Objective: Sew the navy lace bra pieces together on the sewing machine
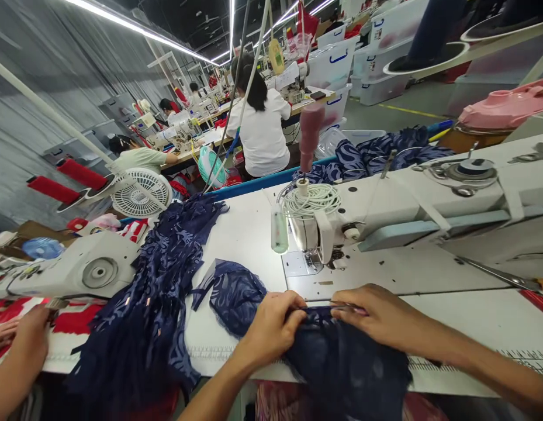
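The grip of the left hand [271, 327] pinches the top edge of a sheer navy cloth [350, 362] between thumb and fingers; the right hand [380, 321] grasps that edge farther right, a slim tool [361, 310] also between its fingers. The cloth lies just before the sewing machine [380, 202], drooping over the front of the bench [245, 228], beside heaped navy pieces [166, 275].

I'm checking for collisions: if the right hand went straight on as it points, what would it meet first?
Likely the left hand, facing the right hand across a short stretch of navy fabric, though exact depth is unclear.
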Available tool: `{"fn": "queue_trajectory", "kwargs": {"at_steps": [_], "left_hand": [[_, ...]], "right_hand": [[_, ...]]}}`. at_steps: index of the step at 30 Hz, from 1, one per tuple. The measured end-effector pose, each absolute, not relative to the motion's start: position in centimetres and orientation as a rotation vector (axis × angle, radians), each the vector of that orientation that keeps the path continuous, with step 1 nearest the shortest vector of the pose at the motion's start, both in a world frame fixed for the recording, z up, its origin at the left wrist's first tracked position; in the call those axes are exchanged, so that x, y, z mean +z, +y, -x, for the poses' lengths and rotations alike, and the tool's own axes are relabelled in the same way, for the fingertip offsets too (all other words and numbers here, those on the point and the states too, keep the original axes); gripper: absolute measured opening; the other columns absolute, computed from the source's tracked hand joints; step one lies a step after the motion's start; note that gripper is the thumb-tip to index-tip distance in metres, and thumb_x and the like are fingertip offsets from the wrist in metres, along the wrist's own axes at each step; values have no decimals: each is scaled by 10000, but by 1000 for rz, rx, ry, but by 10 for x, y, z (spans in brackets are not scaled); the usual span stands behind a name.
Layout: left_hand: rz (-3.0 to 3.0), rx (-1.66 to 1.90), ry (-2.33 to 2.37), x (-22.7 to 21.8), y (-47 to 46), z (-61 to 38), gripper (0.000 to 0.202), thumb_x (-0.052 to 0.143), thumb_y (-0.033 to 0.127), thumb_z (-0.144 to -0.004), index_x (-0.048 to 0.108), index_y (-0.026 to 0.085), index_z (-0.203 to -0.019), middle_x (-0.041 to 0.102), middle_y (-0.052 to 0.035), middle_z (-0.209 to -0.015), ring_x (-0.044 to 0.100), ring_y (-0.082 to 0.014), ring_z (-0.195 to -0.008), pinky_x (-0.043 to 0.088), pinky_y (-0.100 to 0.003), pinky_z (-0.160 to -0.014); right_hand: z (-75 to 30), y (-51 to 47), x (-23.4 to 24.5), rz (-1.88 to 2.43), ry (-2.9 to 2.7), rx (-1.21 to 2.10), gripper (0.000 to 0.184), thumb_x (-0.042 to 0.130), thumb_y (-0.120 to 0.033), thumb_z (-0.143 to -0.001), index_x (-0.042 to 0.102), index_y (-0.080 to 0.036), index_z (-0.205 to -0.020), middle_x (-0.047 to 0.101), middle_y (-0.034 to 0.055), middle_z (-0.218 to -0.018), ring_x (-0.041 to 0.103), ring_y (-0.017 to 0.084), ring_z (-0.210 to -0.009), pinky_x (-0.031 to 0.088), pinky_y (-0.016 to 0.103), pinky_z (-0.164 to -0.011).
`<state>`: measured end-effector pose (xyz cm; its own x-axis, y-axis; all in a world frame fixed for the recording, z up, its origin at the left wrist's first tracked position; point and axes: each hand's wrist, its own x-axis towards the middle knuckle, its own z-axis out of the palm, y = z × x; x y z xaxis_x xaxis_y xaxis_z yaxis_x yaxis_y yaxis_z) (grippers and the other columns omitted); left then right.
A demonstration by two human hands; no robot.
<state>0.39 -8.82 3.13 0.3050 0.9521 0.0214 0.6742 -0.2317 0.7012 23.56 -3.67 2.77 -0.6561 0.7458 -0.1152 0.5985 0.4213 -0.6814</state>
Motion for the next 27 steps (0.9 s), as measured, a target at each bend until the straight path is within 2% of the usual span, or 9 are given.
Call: {"fn": "queue_trajectory", "kwargs": {"at_steps": [4,7,9,12,15,17,21,24,27], "left_hand": [[-1633,527,1263,42,-86,17,161,537,207,-904,682,176,-967,699,-12,-882,638,-152,-812,503,-241,-730],[-1613,544,1246,38,-88,16,183,524,219,-916,692,177,-976,704,-12,-892,636,-152,-816,498,-240,-727],[-1700,591,1290,31,-91,11,158,556,256,-922,693,185,-956,712,-13,-886,639,-155,-814,498,-247,-730],[-2102,785,1407,26,-93,8,109,589,253,-923,685,201,-923,722,-9,-842,642,-153,-789,475,-303,-811],[-2623,1002,1508,47,-91,24,150,554,128,-930,674,213,-956,705,16,-760,625,-125,-700,414,-352,-860],[-2862,1100,1633,77,-94,42,191,580,65,-907,672,213,-985,708,26,-758,621,-109,-672,396,-357,-870],[-3322,967,1933,126,-127,56,246,665,54,-859,696,167,-1075,729,-22,-828,612,-117,-654,395,-386,-917],[-3347,603,1950,101,-158,33,261,522,73,-918,694,141,-1103,712,-53,-840,603,-144,-677,405,-378,-890],[-3132,654,1882,37,-169,-1,285,443,37,-883,691,126,-990,638,-51,-723,567,-156,-631,427,-377,-825]], "right_hand": [[-239,-22,40,1011,-2247,1762,505,528,-629,-878,452,-193,-635,345,-50,-604,326,104,-578,250,247,-542],[-239,-23,36,1017,-2238,1764,515,537,-644,-871,473,-189,-639,355,-48,-612,336,104,-586,259,244,-545],[-240,-29,27,1065,-2326,1557,438,508,-561,-913,548,-193,-679,423,-39,-597,395,116,-576,283,247,-543],[-240,-43,14,1051,-2463,1033,209,483,-311,-919,674,-227,-907,614,-11,-672,535,145,-598,349,258,-568],[-226,-52,12,899,-2499,584,373,460,-111,-817,662,-247,-1099,711,14,-811,630,162,-700,407,262,-629],[-206,-51,17,810,-2466,340,454,437,-58,-785,643,-223,-1155,701,10,-777,619,153,-681,397,258,-605],[-168,-34,31,657,-2295,-169,481,401,-20,-879,606,-188,-1280,641,-23,-668,536,126,-590,343,276,-566],[-166,-25,26,598,-2351,-290,493,394,-6,-916,584,-191,-1331,598,-37,-633,514,120,-571,336,283,-567],[-195,-23,3,680,-2526,-225,535,342,-12,-916,557,-203,-1367,601,-32,-653,516,120,-527,328,279,-512]]}}
